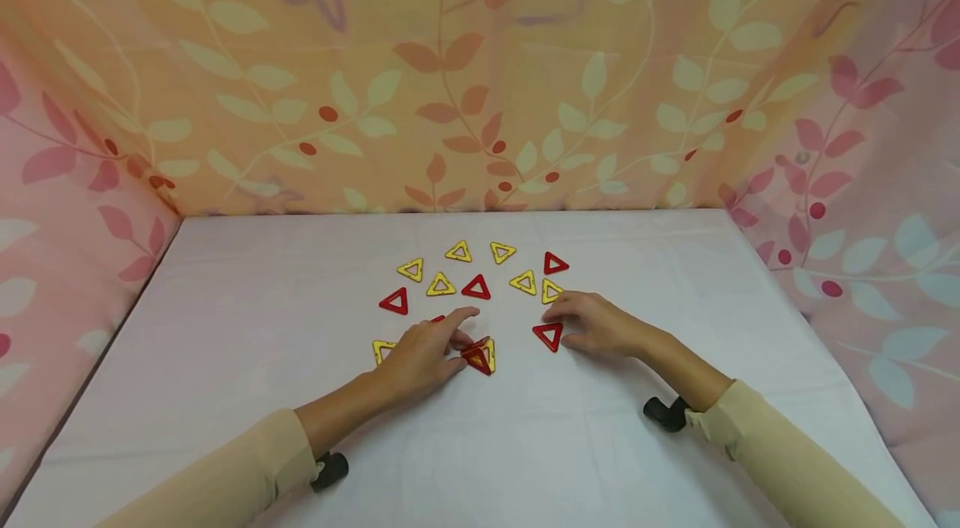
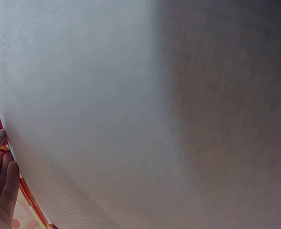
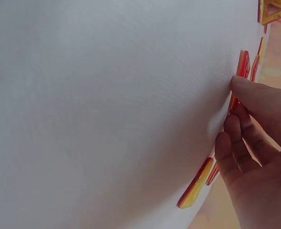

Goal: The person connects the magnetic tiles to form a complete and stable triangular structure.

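Note:
My left hand (image 1: 423, 353) holds a small group of joined triangle tiles between thumb and fingers, a red triangle tile (image 1: 476, 356) leaning against a yellow triangle tile (image 1: 492, 355). Its index finger points out past them. To the right, my right hand (image 1: 603, 324) pinches a flat red triangle tile (image 1: 548, 336) by its right side. That tile's edge (image 3: 244, 62) shows beside the thumb in the right wrist view. In the left wrist view, the fingers (image 2: 7, 186) and thumb close on an orange-red edge at the far left; most of the hand is cut off.
Beyond the hands, yellow triangle tiles (image 1: 441, 285) and red triangle tiles (image 1: 393, 301) lie scattered in an arc on the white cloth (image 1: 300, 278). A yellow frame tile (image 1: 381, 350) lies partly behind the left hand. Patterned fabric (image 1: 450, 95) walls the table at back and sides.

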Demonstrator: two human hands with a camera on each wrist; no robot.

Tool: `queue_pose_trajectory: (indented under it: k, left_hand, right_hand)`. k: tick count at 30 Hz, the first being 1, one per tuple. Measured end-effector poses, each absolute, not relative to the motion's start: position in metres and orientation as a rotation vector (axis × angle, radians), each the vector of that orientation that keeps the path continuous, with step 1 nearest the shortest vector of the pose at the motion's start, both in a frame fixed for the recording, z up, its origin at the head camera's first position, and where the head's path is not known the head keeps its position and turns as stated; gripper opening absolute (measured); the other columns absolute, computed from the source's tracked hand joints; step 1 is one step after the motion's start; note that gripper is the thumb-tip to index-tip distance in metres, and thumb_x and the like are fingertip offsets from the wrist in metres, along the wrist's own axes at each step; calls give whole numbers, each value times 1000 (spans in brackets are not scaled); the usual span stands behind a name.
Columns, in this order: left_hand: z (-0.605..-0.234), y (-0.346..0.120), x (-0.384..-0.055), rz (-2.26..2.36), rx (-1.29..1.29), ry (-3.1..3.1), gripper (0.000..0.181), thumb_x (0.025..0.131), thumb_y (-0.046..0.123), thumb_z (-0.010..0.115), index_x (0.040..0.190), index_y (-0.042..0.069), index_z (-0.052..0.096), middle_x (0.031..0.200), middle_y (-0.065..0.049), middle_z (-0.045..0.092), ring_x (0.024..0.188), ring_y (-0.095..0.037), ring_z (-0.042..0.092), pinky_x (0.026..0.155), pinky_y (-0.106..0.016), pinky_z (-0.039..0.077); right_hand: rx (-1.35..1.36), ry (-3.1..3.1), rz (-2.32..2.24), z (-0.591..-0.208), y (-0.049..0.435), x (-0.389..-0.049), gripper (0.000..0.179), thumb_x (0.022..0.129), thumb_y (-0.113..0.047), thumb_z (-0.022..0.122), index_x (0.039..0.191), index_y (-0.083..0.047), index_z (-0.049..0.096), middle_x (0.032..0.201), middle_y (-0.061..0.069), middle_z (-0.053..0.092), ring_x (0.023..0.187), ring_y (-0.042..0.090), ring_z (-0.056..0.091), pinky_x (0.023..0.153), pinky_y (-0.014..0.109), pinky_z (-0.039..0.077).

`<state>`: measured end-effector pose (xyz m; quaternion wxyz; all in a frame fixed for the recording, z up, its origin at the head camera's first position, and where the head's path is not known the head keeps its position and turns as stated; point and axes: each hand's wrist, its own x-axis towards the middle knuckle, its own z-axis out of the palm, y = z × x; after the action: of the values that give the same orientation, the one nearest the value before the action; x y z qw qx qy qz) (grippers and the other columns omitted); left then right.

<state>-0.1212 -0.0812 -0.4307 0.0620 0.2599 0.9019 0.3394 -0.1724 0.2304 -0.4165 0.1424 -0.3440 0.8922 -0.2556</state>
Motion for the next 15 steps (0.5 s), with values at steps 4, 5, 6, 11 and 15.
queue_pose_trajectory:
  k: [4, 5, 6, 11, 15]
  left_hand:
    - [-431, -81, -121, 1018, 784, 2723, 71, 82, 7, 81, 144, 13, 46, 106, 3, 74, 100, -12, 69, 89, -32, 55]
    - [-430, -82, -121, 1018, 783, 2722, 71, 82, 7, 81, 144, 13, 46, 106, 3, 74, 100, -12, 69, 89, -31, 55]
    - [-430, -82, -121, 1019, 784, 2721, 71, 82, 7, 81, 144, 13, 46, 106, 3, 74, 100, -12, 69, 89, -31, 55]
    - [-430, -81, -122, 1018, 790, 2723, 70, 82, 8, 81, 144, 13, 47, 106, 3, 74, 100, -12, 69, 88, -31, 55]
    - [-430, -82, -121, 1020, 789, 2724, 70, 82, 7, 80, 143, 13, 47, 106, 3, 74, 99, -12, 69, 88, -31, 55]
  right_hand:
    - [-994, 2560, -745, -419, 230, -173, 32, 88, -1, 71, 119, -8, 70, 118, -1, 65, 116, 21, 59, 100, 42, 49]
    - [-997, 2559, -747, -420, 230, -173, 32, 88, 0, 71, 119, -8, 71, 118, -2, 66, 116, 21, 59, 100, 42, 49]
    - [-1000, 2560, -747, -420, 230, -173, 32, 88, 0, 71, 118, -8, 71, 117, -2, 66, 115, 20, 59, 100, 41, 49]
    - [-1016, 2568, -764, -421, 229, -172, 31, 87, -1, 73, 117, -9, 72, 115, -3, 67, 113, 19, 60, 99, 40, 49]
    - [-1016, 2545, -774, -421, 225, -170, 31, 87, -4, 74, 117, -10, 72, 114, -4, 67, 109, 16, 61, 98, 39, 50]
